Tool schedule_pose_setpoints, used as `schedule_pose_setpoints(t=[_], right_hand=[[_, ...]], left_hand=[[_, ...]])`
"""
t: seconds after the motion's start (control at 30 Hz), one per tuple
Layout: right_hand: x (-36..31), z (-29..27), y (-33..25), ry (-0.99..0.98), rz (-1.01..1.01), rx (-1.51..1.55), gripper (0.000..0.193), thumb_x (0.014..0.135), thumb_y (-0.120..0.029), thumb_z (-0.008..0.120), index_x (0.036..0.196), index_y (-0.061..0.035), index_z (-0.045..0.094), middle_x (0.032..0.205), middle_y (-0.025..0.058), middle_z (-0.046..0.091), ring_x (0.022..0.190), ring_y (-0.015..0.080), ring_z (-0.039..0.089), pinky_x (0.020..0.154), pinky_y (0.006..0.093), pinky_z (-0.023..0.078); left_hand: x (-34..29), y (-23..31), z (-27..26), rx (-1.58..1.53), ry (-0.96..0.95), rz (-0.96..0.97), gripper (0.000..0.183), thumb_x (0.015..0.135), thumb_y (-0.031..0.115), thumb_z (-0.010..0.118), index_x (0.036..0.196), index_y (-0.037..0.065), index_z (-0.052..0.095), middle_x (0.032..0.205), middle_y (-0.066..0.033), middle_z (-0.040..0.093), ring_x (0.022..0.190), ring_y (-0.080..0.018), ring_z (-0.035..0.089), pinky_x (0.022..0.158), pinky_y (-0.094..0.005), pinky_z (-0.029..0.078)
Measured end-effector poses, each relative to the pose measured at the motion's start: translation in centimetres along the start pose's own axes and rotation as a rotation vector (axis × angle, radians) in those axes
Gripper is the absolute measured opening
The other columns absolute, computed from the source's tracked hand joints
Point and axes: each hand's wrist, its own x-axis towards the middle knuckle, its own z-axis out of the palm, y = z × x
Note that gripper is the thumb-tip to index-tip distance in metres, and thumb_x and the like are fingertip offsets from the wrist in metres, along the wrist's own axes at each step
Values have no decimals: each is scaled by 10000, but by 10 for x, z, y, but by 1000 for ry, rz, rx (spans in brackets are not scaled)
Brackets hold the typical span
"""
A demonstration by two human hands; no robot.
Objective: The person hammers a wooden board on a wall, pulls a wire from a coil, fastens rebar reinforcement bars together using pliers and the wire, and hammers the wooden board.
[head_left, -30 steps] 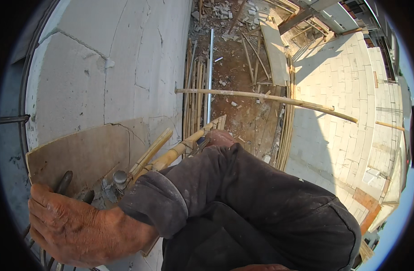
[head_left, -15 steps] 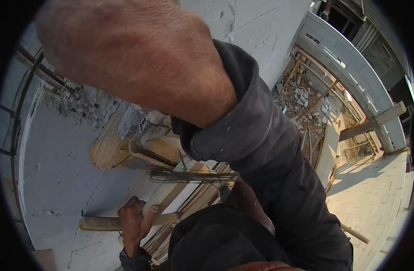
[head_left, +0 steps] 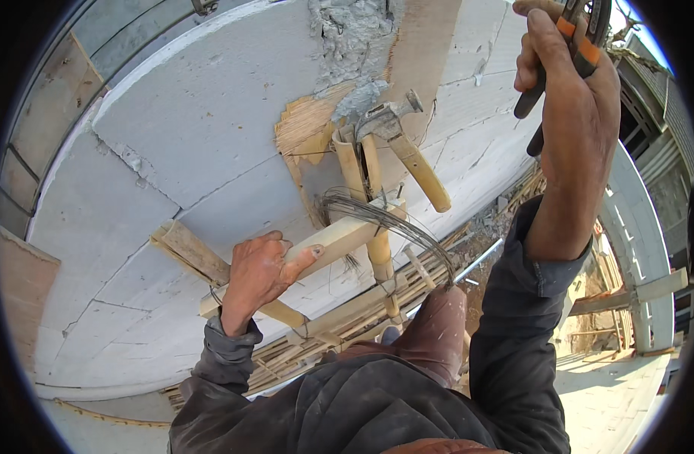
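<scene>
My left hand (head_left: 258,274) is wrapped over a squared wooden beam (head_left: 348,236), its thumb lying along the top face. Up at the right, my right hand (head_left: 578,98) grips pliers (head_left: 587,54) with black and orange handles; the picture's edge cuts off their jaws. A bundle of thin wire (head_left: 396,221) drapes across the beam's far end. Beyond it, a claw hammer (head_left: 420,172) with a wooden handle hangs by its head on top of an upright split pole (head_left: 348,163). Another pole (head_left: 192,250) crosses beneath the beam beside my left hand.
A pale block wall (head_left: 211,98) curves ahead, with rough concrete (head_left: 356,45) and a plywood panel (head_left: 426,53) at its top. Long wooden poles (head_left: 275,367) lie below. My bent knee (head_left: 438,325) is close to the wire. Another block wall (head_left: 642,227) stands at right.
My right arm has swung from close in front of the camera to the upper right, bringing the pliers into view. The view has shifted, uncovering the hammer; my left hand stays at the beam.
</scene>
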Motion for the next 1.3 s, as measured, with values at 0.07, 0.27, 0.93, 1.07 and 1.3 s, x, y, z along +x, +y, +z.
schedule_pose_setpoints(t=[0.07,0.27,0.93,1.07,1.3], right_hand=[[-55,3,-2,-139,120,66,284,1102,-220,625,1257,0,714,731,-46,501,645,59,466,607,267,368],[-175,45,5,-619,346,160,350,983,-91,715,1257,20,527,1006,267,678,935,485,693,823,522,523],[-232,112,-6,-674,-194,331,723,837,-88,823,1447,76,473,1215,231,563,1139,410,603,960,505,503],[-165,75,52,-91,-109,110,553,881,-138,823,1379,9,632,1297,198,614,1198,383,587,993,484,478],[-137,79,153,-663,166,-6,318,986,-216,792,1175,14,682,816,153,685,745,340,655,715,450,530]], left_hand=[[-2,-9,8,2,38,15,766,988,653,681,774,-77,765,703,-205,633,653,-421,657,680,-536,502],[-9,3,8,-31,126,5,747,998,690,617,877,-22,810,749,-174,637,708,-384,647,689,-506,483],[-21,-14,6,-1014,391,-69,563,1127,505,535,1185,25,823,711,81,513,671,-47,378,620,-251,309],[-16,-25,3,-1080,374,-104,484,1129,438,571,980,28,781,698,44,590,631,-42,374,613,-265,294],[-12,-23,4,-942,418,-267,470,1045,471,674,847,50,740,792,2,682,736,-90,434,671,-286,358]])
